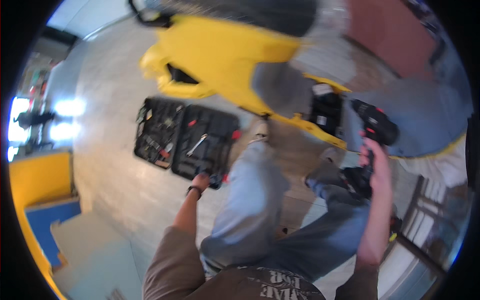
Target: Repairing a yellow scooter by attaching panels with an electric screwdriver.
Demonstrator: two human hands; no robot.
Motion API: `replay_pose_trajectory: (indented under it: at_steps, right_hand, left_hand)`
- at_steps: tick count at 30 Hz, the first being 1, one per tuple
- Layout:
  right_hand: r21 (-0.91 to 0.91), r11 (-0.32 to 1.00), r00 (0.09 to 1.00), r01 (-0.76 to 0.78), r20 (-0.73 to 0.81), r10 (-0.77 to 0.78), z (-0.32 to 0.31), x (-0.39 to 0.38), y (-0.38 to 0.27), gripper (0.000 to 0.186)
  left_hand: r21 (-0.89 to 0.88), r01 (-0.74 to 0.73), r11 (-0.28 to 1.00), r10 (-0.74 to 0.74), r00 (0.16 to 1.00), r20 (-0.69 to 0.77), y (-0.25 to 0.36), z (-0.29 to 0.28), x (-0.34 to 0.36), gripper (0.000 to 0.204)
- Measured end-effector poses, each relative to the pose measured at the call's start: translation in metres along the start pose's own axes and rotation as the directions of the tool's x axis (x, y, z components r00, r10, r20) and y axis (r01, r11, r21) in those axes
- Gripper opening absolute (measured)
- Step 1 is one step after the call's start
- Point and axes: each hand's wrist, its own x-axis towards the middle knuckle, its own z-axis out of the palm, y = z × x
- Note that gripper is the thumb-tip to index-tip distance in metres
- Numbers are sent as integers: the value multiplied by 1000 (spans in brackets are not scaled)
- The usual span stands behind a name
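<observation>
Nearest, the right hand [375,157] has its fingers wrapped round the grip of a black power drill [377,125], held up beside the open compartment [320,134] of the yellow scooter-like body. Lower down, the left hand [201,181] reaches to the near edge of the open black tool case [212,152] on the floor; blur hides its fingertips, so I cannot tell whether they pinch anything. A wrench [197,145] lies in the case's right half. Beyond stands the yellow body [220,55]. The step seems to be fetching or returning something at the case; next calls for a sure left-hand grasp or release, keeping the drill steady.
</observation>
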Motion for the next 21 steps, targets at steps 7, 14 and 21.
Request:
replay_pose_trajectory:
  at_steps: [7,14,21]
  right_hand:
    - [196,980,998,38,-49,-29,-18,-4,-20,25]
    - [272,957,989,99,-130,-66,-36,14,-1,18]
    - [267,960,994,90,35,-103,-9,18,3,17]
  left_hand:
    - [-909,-10,416,121,992,44,49,-3,-90,40]
    - [-900,165,404,125,964,233,119,-101,-279,59]
    - [-532,42,846,-117,987,-110,219,-122,-359,71]
